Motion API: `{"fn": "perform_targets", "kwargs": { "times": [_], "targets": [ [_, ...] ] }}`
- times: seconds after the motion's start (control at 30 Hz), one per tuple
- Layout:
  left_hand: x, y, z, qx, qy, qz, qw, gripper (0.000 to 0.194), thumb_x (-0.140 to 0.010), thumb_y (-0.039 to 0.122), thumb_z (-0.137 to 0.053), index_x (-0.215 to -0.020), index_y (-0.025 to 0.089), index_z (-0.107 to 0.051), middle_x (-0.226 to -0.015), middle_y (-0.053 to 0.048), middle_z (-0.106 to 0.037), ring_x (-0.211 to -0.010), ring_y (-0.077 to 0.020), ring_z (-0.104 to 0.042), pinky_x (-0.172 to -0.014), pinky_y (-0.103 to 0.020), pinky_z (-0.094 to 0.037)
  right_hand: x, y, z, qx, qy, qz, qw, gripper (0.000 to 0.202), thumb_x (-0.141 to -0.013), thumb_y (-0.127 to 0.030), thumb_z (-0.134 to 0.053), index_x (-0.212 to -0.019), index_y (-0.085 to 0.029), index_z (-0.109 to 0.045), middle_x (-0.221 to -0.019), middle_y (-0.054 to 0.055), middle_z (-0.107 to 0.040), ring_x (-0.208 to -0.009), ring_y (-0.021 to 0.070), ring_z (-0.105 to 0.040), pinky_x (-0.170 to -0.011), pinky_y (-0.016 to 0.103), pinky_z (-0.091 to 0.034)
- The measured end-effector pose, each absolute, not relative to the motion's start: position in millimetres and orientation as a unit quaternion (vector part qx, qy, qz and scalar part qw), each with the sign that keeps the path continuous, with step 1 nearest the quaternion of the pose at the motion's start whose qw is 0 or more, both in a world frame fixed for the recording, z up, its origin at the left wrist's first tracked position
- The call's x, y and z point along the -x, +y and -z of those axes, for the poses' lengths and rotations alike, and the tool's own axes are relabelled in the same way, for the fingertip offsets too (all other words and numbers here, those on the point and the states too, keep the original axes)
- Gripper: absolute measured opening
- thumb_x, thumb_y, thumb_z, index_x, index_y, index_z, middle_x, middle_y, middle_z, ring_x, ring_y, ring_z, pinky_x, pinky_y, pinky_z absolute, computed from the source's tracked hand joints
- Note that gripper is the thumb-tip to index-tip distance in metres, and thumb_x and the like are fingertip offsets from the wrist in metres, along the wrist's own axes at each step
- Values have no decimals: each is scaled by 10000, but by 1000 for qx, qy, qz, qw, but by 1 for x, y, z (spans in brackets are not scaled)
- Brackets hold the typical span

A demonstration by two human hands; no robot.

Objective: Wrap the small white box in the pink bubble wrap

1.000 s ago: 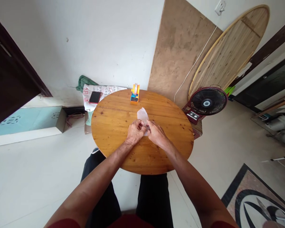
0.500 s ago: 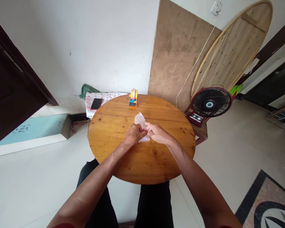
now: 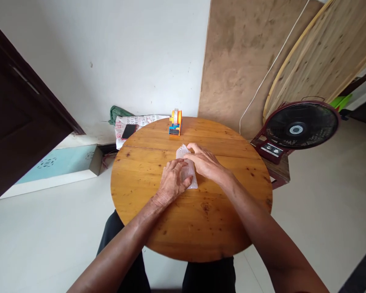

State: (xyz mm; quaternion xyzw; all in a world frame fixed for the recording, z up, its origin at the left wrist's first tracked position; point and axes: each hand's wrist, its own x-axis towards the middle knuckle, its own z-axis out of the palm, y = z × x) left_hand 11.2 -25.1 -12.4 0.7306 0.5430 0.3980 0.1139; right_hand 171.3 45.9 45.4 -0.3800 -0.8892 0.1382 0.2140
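A whitish, translucent packet that looks like bubble wrap lies lengthwise on the round wooden table. Flat across its left side rests my left hand, fingers stretched out and thumb pointing toward its near end. My right hand reaches over the upper right edge, thumb and forefinger apart, fingertips at the packet's far half. Whatever is inside the wrap cannot be made out. Beyond the packet, near the table's far edge, stands an orange and blue tape dispenser with a roll on it.
A dark phone lies on a printed white sack behind the table's left edge. At the right, a dark red fan stands on a low wooden stand. Brown board and a large round wooden panel lean against the wall.
My hands have moved apart from a close pinch at the packet's middle. The left now lies flat on it, and the packet shows longer and straighter. The view has shifted slightly.
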Motion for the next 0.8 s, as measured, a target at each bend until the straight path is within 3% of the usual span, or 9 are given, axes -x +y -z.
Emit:
{"fn": "perform_targets", "kwargs": {
  "times": [0.1,0.23,0.33,0.4,0.5,0.63,0.8],
  "targets": [
    [-12,-23,18,-746,535,-376,124,354,-817,307,-617,-1149,185,-621,-1248,-106,-623,-1229,-290,-501,-1032,-471,-397,-165,53,-34,393,-878,-129,242,182,-790,-119,-552,-848,-229,-685,-1379,18,-497,-1065,209,-539,-969,360,-423],
    [-14,-23,23,-745,541,-369,126,383,-820,316,-610,-1172,165,-622,-1263,-117,-627,-1292,-305,-459,-1075,-488,-353,-167,58,-17,384,-861,-119,311,362,-800,-68,-470,-1082,-202,-652,-1497,82,-361,-1099,196,-555,-1027,369,-413],
    [-14,-24,21,-736,552,-377,104,451,-811,340,-618,-1222,157,-585,-1300,-130,-588,-1301,-310,-433,-1076,-485,-342,-172,60,-11,399,-827,-145,369,383,-799,-101,-491,-1152,-202,-600,-1323,104,-524,-1016,185,-594,-940,337,-466],
    [-13,-25,18,-730,559,-382,92,498,-796,349,-631,-1251,161,-556,-1300,-132,-568,-1256,-305,-453,-1049,-469,-362,-176,61,-12,418,-803,-194,378,274,-800,-140,-504,-1039,-207,-620,-1063,58,-637,-832,153,-612,-792,284,-496],
    [-13,-28,14,-724,567,-383,86,536,-784,368,-645,-1276,185,-536,-1242,-117,-565,-1117,-281,-504,-977,-440,-400,-181,64,-16,402,-807,-291,321,130,-776,-182,-544,-871,-196,-631,-756,-19,-625,-627,109,-551,-629,225,-447],
    [-13,-31,10,-747,547,-374,59,511,-819,350,-616,-1315,252,-544,-1238,-103,-524,-1081,-272,-487,-930,-425,-403,-180,64,-10,380,-819,-339,262,120,-769,-194,-565,-830,-183,-667,-696,-29,-622,-613,102,-531,-585,205,-401],
    [-13,-33,9,-762,534,-365,30,268,-856,318,-574,-1076,234,-703,-1183,-108,-535,-1049,-270,-483,-898,-428,-415,-176,69,8,406,-823,-296,265,111,-779,-226,-599,-763,-201,-705,-717,-10,-658,-648,117,-558,-605,220,-408]
  ]
}}
